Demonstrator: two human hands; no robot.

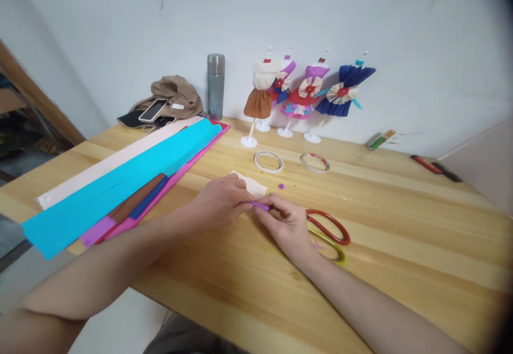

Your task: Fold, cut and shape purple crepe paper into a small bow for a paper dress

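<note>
My left hand (220,200) and my right hand (285,223) meet low over the wooden table (401,220), both pinched on a small purple paper strip (259,205) held between their fingertips. A cream paper piece (253,184) lies just behind my left hand, partly hidden by it. A tiny purple scrap (281,186) sits a little further back. Red and yellow handled scissors (331,232) lie right beside my right hand.
Long crepe paper sheets (120,183) in cyan, cream, pink, brown and blue lie at left. Two tape rolls (269,161) (315,162) lie mid-table. Several paper-dressed doll stands (298,94), a steel flask (216,85), a cloth bundle with a phone (168,102), a glue stick (381,139) and a red-handled tool (435,167) line the back.
</note>
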